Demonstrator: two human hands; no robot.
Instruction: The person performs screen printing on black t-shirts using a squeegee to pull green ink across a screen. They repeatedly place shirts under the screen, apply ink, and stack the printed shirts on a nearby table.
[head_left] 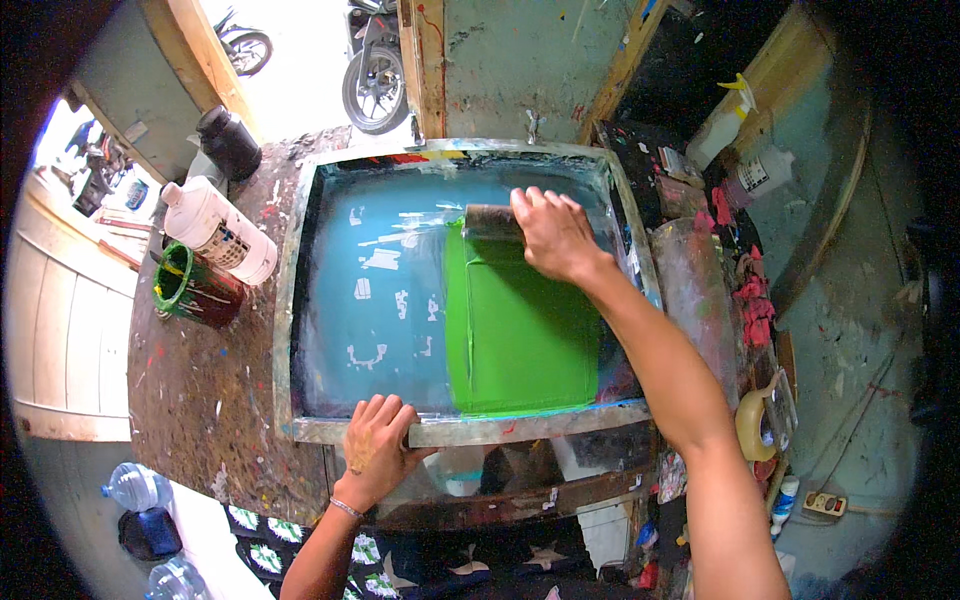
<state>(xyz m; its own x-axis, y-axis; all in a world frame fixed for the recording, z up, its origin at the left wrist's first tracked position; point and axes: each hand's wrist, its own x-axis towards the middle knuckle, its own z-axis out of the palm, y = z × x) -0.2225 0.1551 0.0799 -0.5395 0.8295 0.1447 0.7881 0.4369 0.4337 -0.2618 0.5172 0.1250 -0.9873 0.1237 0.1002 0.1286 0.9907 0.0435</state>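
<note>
A screen-printing frame (pixel 287 300) lies on the table, its blue-green mesh (pixel 330 260) marked with pale stencil shapes. Wet green ink (pixel 530 330) covers much of the mesh's right half. Toward the far side, my right hand (pixel 553 235) grips a squeegee (pixel 488 222) from above. The squeegee sits at the far end of the green band, its lower edge partly hidden by ink and my hand. My left hand (pixel 375 450) holds the near rail of the frame, fingers curled over the top and thumb stretched along its outer side.
Left of the frame stand an ink-stained green-rimmed pot (pixel 205 290), a white bottle (pixel 220 230) and a black jar (pixel 228 142). Pink-stained rags (pixel 752 300) and a tape roll (pixel 755 425) are at the right edge. Water bottles (pixel 140 487) stand at lower left.
</note>
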